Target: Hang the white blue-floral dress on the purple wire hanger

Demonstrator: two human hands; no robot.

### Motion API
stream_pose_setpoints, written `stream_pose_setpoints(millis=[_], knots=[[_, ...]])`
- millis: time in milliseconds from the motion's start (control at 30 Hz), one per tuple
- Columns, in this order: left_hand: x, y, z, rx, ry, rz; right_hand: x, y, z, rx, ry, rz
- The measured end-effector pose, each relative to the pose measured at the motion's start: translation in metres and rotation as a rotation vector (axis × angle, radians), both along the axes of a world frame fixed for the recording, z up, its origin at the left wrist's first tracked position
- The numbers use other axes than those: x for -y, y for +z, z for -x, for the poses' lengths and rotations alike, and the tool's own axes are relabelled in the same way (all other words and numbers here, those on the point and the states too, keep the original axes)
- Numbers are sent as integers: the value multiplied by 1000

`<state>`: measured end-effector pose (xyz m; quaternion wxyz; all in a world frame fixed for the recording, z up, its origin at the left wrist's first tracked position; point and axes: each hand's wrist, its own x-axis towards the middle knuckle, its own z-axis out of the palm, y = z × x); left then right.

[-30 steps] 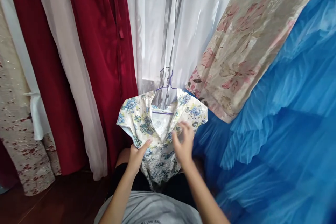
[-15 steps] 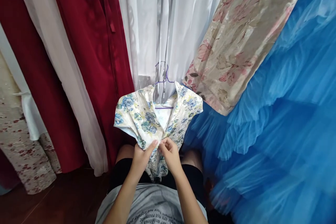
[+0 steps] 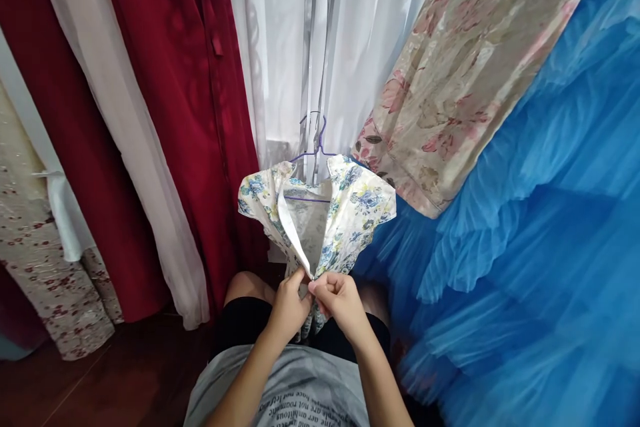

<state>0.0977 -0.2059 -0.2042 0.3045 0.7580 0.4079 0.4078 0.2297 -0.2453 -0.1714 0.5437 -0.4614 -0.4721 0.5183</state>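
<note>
A small white blouse with blue flowers (image 3: 357,207) hangs on a purple wire hanger (image 3: 320,147) low in front of me. Its front is open at the top and shows the pale lining. My left hand (image 3: 289,303) pinches the left front edge of the blouse. My right hand (image 3: 341,299) pinches the right front edge. Both hands meet at the middle of the blouse, just below the open neckline, fingers closed on the cloth. The lower part of the blouse is hidden behind my hands.
Long garments hang close all round: dark red cloth (image 3: 165,100), white sheer cloth (image 3: 280,47), a beige flowered fabric (image 3: 465,60), blue tulle (image 3: 550,247) at the right, and a beige red-speckled cloth (image 3: 30,240) at far left. Dark wooden floor (image 3: 125,380) lies below.
My right hand came down from the blouse's right side to its middle. Both hands drew the front edges together there, and the blouse shifted slightly right and folded narrower.
</note>
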Motion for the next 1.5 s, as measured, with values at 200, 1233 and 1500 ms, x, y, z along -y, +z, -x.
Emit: stream_pose_setpoints(millis=[200, 1233, 1500], knots=[[15, 17, 0, -287, -25, 15, -49, 63, -19, -162, -80, -72], [-144, 209, 43, 499, 350, -663, -108, 99, -28, 244, -200, -376], [-204, 98, 98, 1115, 588, 175, -92, 65, -8, 75, -137, -285]])
